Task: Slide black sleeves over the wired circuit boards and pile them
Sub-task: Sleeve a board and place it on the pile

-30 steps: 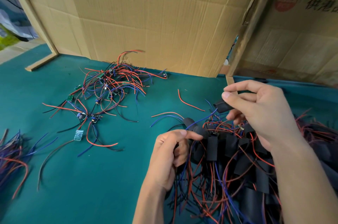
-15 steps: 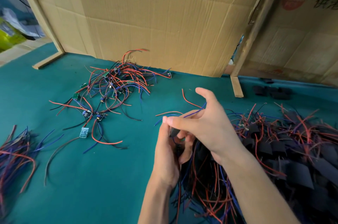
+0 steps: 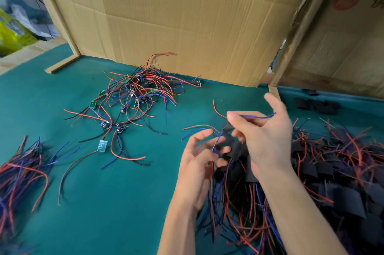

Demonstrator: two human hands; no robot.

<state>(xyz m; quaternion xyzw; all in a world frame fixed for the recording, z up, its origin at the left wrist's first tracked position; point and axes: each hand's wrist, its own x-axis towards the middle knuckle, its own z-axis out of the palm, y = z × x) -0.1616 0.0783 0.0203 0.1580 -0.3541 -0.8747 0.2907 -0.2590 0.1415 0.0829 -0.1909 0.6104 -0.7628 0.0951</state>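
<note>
Green table (image 3: 128, 209). Right hand (image 3: 268, 140): pinches a blue wire (image 3: 257, 117) between thumb and forefinger, a black sleeve (image 3: 228, 126) just below the thumb. Left hand (image 3: 199, 163): fingers loosely curled near the wire's lower end; grip unclear. Sleeved boards pile (image 3: 324, 175): right, beneath both forearms. Unsleeved wired circuit boards (image 3: 137, 98): tangle by the cardboard wall (image 3: 187, 21). Loose wire bundle (image 3: 20, 169): far left. Spare sleeves (image 3: 318, 105): far right.

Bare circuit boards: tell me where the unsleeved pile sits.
In the head view, the unsleeved pile lies left of centre on the green table, just before the cardboard wall.
</note>
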